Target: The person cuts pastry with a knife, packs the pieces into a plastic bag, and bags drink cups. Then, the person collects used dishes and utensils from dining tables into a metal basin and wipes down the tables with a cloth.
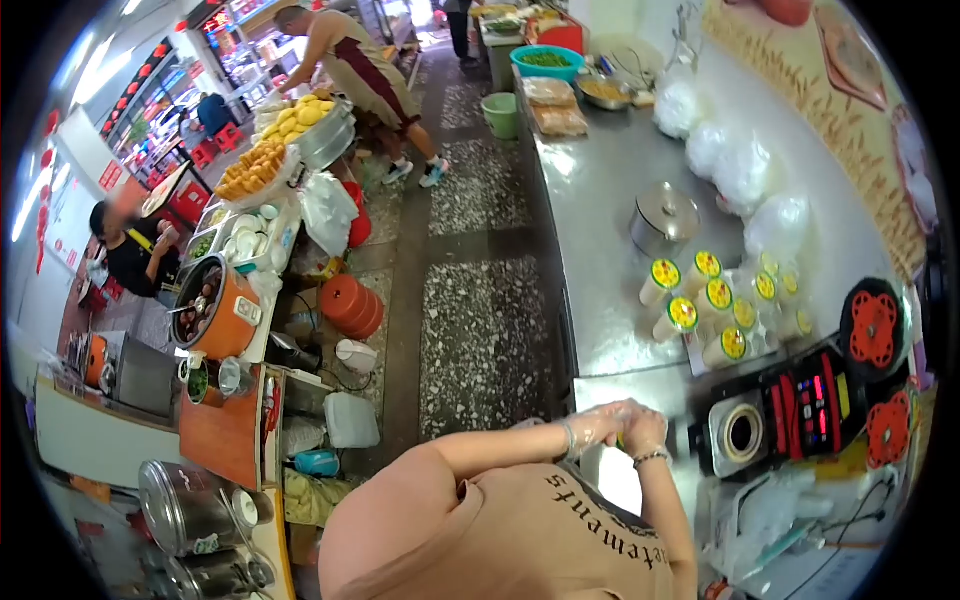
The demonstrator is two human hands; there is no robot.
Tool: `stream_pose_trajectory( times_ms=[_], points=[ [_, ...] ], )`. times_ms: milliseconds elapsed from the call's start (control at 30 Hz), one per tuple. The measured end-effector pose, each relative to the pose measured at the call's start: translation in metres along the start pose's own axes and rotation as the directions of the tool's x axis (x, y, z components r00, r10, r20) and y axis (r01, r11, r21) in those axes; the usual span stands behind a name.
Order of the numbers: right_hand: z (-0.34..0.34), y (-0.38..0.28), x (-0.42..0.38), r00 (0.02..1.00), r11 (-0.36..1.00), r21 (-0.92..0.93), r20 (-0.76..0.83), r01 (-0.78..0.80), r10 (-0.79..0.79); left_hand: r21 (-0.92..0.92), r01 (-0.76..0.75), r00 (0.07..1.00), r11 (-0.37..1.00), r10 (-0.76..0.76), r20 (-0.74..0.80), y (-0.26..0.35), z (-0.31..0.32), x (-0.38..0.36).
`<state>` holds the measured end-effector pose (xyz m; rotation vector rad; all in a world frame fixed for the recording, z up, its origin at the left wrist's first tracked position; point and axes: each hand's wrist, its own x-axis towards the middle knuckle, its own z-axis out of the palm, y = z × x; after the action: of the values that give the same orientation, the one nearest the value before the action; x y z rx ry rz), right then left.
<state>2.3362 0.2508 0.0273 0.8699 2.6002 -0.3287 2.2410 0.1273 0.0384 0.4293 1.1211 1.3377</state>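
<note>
The person's 2 hands meet at the near edge of a stainless steel counter (pixel 610 190), low in the head view. The left hand (pixel 598 424) wears a clear disposable plastic glove (pixel 583 431) and lies curled against the right hand (pixel 646 428), which is bare and carries a thin bracelet (pixel 651 456) at the wrist. The fingers of both are folded in together. Whether they grip anything cannot be told, as the fingertips are hidden behind the knuckles; only a speck of yellow-green shows between them.

Just to the right of the hands stands a cup-sealing machine (pixel 800 410), with a round opening (pixel 742 433) on its near side and red parts on top. 2 red wheel-shaped pieces (pixel 874 327) sit on its far side. Beyond it on the counter lies a cluster of sealed plastic cups (pixel 715 305) on their sides, lids printed in yellow and red. Farther along stands a lidded metal pot (pixel 664 218), and clear plastic bags (pixel 742 172) line the wall.

Across the speckled floor (pixel 480 340) to the left is a food stall with an orange cooker (pixel 215 305), white bowls (pixel 245 238) and trays of yellow food (pixel 252 165). A person in a sleeveless top (pixel 350 65) bends over that stall, well apart from the hands. Another person in black (pixel 135 250) sits at the far left.
</note>
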Motion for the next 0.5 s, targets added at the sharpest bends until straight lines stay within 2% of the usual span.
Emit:
stream_pose_trajectory(
  times_ms=[67, 100, 133, 200, 233, 267, 333, 367, 400, 433, 467, 500],
  points=[
    [0.003, 0.004, -0.018, 0.993, 0.999, 0.030, -0.116, -0.016, 0.020, 0.270, 0.126, 0.992, 0.955, -0.125, -0.020, -0.002, -0.011, 0.013],
    [0.002, 0.007, -0.029, 0.992, 0.999, 0.027, -0.124, -0.027, 0.030, 0.576, 0.064, 0.998, 0.815, -0.050, -0.041, 0.011, -0.009, 0.006],
    [-0.008, 0.009, -0.036, 0.998, 0.996, 0.061, 0.005, -0.058, 0.058, 0.821, -0.001, 0.999, 0.571, 0.040, -0.027, 0.029, -0.009, 0.002],
    [-0.038, 0.007, -0.062, 0.987, 0.994, 0.075, 0.151, -0.074, 0.062, 0.950, -0.134, 0.991, 0.281, 0.039, 0.128, 0.027, -0.020, 0.019],
    [-0.035, 0.011, -0.071, 0.996, 0.999, -0.049, 0.091, -0.006, 0.011, 0.964, -0.147, 0.989, 0.221, 0.019, 0.147, 0.025, -0.022, 0.025],
    [-0.039, 0.014, -0.080, 0.994, 0.999, -0.045, 0.107, -0.020, 0.025, 0.974, -0.162, 0.986, 0.159, 0.004, 0.164, 0.031, -0.020, 0.027],
    [-0.050, 0.016, -0.090, 0.964, 0.917, -0.338, 0.228, 0.212, -0.139, 0.954, -0.146, 0.989, 0.262, 0.058, 0.136, 0.047, -0.013, 0.027],
    [-0.018, 0.037, -0.086, 0.976, 0.932, -0.296, 0.010, 0.210, -0.216, 0.931, -0.166, 0.985, 0.326, 0.110, 0.137, 0.045, -0.014, 0.034],
    [-0.003, 0.048, -0.082, 0.976, 0.932, -0.296, 0.011, 0.210, -0.216, 0.930, -0.165, 0.985, 0.327, 0.109, 0.137, 0.045, -0.011, 0.033],
    [0.006, 0.056, -0.078, 0.963, 0.982, -0.067, -0.194, 0.175, -0.185, 0.894, -0.183, 0.982, 0.408, 0.114, 0.149, 0.049, -0.008, 0.031],
    [0.015, 0.063, -0.073, 0.920, 0.969, 0.168, -0.378, 0.182, -0.107, 0.851, -0.198, 0.980, 0.487, 0.124, 0.157, 0.054, -0.004, 0.028],
    [0.029, 0.072, -0.070, 0.896, 0.924, 0.346, -0.444, 0.165, 0.007, 0.760, -0.053, 0.996, 0.647, -0.024, 0.090, 0.058, 0.001, 0.026]
  ],
)
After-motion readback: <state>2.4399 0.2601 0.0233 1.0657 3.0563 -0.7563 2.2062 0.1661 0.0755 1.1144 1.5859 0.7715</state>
